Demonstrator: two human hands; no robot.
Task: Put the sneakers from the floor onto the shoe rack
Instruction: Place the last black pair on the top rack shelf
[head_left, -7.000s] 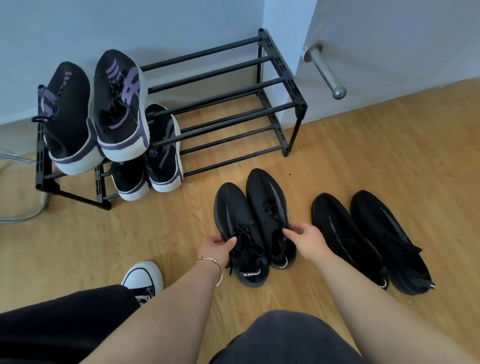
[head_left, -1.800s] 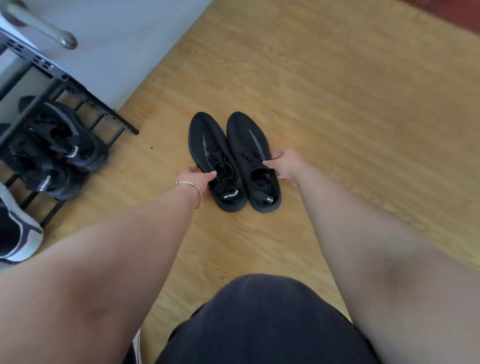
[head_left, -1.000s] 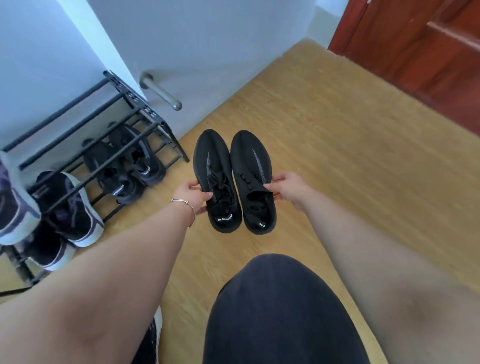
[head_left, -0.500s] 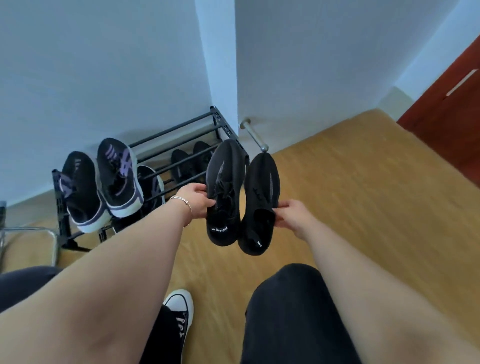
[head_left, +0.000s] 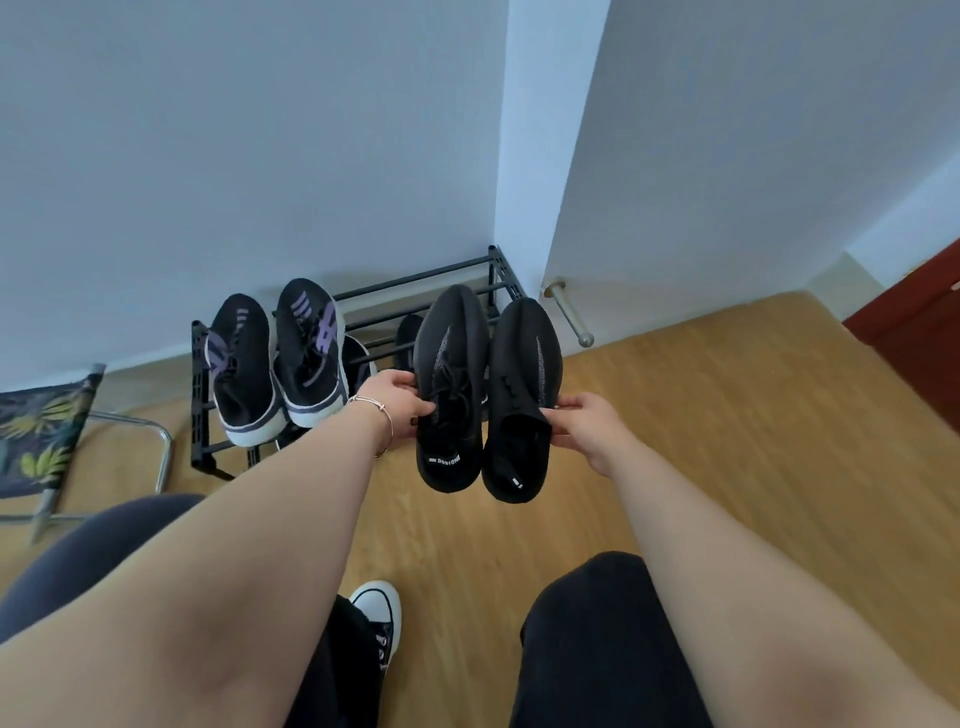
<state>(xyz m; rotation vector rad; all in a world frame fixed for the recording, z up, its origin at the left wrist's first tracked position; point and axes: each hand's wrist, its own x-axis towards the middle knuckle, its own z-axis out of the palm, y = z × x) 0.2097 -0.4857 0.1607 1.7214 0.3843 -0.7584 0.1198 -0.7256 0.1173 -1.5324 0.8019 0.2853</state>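
Observation:
I hold a pair of black knit sneakers side by side in the air, toes pointing toward the black metal shoe rack against the wall. My left hand grips the left sneaker at its side. My right hand pinches the collar of the right sneaker. Both sneakers hover over the right half of the rack's top tier and hide part of it. A black and purple pair rests on the top tier at the left. Other dark shoes on the lower tier show only in part.
A metal door stopper juts from the white wall corner right of the rack. A folding stool with a leaf-print seat stands at the left. My knees and a black and white shoe sit low in view on the wooden floor.
The black pair has come up off the floor and moved left and forward to the rack. My view has swung toward the rack, and the sneakers now overlap its right end.

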